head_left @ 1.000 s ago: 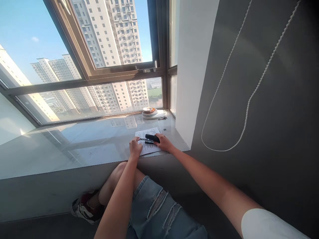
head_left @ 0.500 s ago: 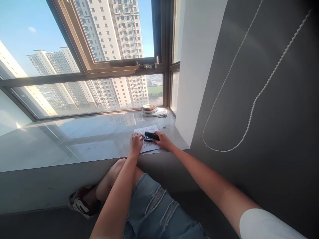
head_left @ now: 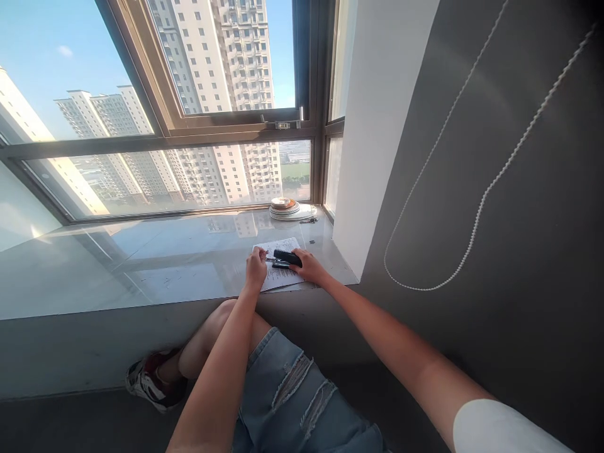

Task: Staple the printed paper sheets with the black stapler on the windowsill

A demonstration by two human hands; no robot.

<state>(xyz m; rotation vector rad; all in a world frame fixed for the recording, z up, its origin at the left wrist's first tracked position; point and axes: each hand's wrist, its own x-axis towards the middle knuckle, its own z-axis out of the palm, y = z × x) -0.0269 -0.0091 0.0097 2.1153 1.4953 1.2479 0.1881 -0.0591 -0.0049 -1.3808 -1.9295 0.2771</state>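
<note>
While the right hand clasps the black stapler, the left hand's grip beside it is unclear.

The paper is being supported by the windowsill. Over it, the stapler is being held by the right hand, the left hand being positioned leftward. Behind, stacked plates are being carried beside the window.

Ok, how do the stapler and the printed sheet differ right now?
The stapler is black; the printed sheet is white with dark print. The stapler stands opened up, while the sheet lies flat on the windowsill. The right hand grips the stapler; the sheet is spread beneath it and covers more area. Both are near the window.
</note>
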